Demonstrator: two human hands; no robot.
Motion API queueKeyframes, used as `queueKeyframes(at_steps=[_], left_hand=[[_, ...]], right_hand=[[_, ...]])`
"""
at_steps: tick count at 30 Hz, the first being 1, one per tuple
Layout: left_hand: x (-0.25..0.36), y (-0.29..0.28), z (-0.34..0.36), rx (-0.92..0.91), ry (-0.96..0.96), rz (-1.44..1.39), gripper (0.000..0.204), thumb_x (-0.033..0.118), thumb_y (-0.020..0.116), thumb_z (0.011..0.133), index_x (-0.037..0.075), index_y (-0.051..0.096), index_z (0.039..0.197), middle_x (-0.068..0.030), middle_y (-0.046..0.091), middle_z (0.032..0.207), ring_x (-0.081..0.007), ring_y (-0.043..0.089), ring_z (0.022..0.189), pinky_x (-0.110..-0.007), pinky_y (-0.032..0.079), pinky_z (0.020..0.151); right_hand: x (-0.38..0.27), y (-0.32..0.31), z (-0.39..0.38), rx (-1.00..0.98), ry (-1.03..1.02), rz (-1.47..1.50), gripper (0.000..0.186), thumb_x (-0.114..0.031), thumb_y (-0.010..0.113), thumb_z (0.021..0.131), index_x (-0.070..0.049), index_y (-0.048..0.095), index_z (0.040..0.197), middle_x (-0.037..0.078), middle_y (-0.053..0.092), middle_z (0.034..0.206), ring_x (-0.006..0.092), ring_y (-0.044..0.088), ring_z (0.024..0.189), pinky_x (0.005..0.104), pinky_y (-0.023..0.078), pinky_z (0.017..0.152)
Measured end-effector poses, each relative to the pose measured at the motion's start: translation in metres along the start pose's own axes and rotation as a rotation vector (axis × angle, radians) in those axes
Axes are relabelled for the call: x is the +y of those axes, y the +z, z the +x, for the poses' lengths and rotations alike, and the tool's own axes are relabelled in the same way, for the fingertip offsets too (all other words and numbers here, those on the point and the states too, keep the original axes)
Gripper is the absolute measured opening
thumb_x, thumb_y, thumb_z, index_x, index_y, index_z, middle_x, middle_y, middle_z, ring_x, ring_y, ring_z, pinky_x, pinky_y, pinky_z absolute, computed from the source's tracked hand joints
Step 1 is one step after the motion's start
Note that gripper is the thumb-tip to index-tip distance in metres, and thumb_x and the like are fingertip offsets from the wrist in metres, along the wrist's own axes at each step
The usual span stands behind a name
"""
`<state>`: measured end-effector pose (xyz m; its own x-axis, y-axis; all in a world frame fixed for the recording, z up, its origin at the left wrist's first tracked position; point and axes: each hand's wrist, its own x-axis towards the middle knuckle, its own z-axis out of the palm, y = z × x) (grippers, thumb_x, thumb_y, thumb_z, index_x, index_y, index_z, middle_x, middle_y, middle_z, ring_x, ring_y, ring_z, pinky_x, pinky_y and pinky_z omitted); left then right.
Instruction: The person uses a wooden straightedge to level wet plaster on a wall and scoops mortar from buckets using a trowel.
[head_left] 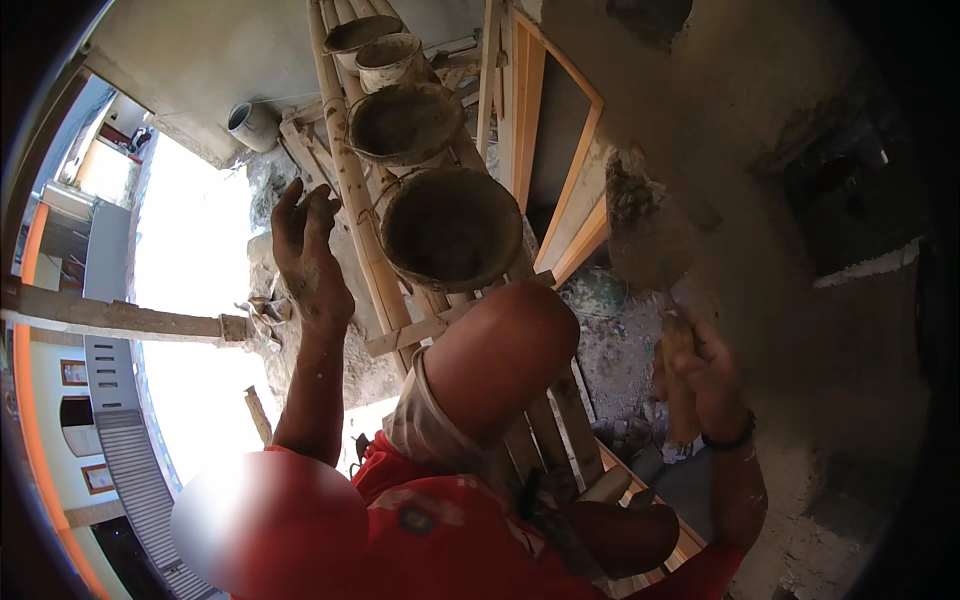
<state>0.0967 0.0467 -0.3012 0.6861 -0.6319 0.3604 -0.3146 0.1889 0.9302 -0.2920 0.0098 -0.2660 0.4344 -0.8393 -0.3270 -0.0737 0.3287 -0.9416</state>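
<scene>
My right hand (703, 372) is wrapped round the wooden handle of a trowel (648, 243), whose grey blade lies near the plastered wall (740, 190). A rough lump of mortar (632, 192) shows at the blade's far end; whether it sits on the blade or on the wall I cannot tell. My left hand (312, 245) is raised on the left, fingers curved and apart, holding nothing. To its right, a bucket of grey mortar (452, 230) stands on the scaffold, with a second mortar bucket (406, 124) just beyond.
Under me runs a scaffold of bamboo poles (366, 235) and planks. Farther along it are two more buckets (390, 62). A wooden frame (590, 130) leans at the wall. Rubble (620, 345) covers the floor below, and a grey pail (253, 127) stands by the far wall.
</scene>
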Motion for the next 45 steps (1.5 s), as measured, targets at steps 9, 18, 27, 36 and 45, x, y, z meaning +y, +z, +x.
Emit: queueKeyframes(at_steps=[9,18,27,36,45], left_hand=[[-0.133,-0.035,-0.008,-0.048,-0.69,0.06,0.071,0.038,0.063,0.084,0.0,0.035,0.136,-0.0157,0.054,0.119,-0.0233,0.056,0.096,-0.034,0.042,0.083],[-0.185,-0.043,-0.034,-0.128,-0.925,-0.004,0.079,0.037,0.066,0.083,-0.002,0.029,0.14,-0.0164,0.057,0.116,-0.0229,0.056,0.094,-0.034,0.043,0.081],[-0.216,-0.026,-0.034,-0.267,-0.809,0.024,0.067,0.03,0.062,0.088,-0.006,0.031,0.135,-0.0166,0.056,0.113,-0.0213,0.055,0.1,-0.033,0.044,0.087],[-0.201,-0.009,-0.035,-0.261,-1.047,-0.41,0.046,0.019,0.055,0.091,0.006,0.039,0.131,-0.0162,0.053,0.119,-0.0281,0.062,0.097,-0.035,0.057,0.07],[-0.198,-0.033,0.02,0.153,-0.307,0.206,0.075,0.024,0.059,0.09,0.002,0.015,0.146,-0.0251,0.033,0.139,-0.0331,0.046,0.116,-0.042,0.043,0.094]], right_hand=[[-0.016,0.057,0.109,-0.266,0.124,-0.016,0.052,-0.012,0.05,0.08,0.003,0.044,0.13,0.01,0.057,0.083,0.0149,0.057,0.062,0.0275,0.048,0.056],[0.037,0.111,0.16,-0.102,-0.452,-0.66,0.047,-0.011,0.058,0.081,0.004,0.045,0.123,0.017,0.059,0.084,0.0284,0.061,0.074,0.0393,0.05,0.066],[0.08,0.116,0.212,-0.212,-0.297,-1.002,0.046,-0.013,0.057,0.084,0.001,0.04,0.125,0.026,0.061,0.09,0.0445,0.06,0.085,0.0496,0.049,0.071],[0.117,0.065,0.183,-0.362,-0.135,-0.975,0.054,-0.032,0.059,0.087,0.0,0.042,0.127,0.025,0.063,0.094,0.0422,0.061,0.088,0.047,0.049,0.075],[0.113,0.042,0.13,-0.223,0.035,-1.025,0.057,-0.031,0.061,0.084,0.002,0.044,0.127,0.026,0.063,0.096,0.0429,0.062,0.091,0.0447,0.049,0.079]])
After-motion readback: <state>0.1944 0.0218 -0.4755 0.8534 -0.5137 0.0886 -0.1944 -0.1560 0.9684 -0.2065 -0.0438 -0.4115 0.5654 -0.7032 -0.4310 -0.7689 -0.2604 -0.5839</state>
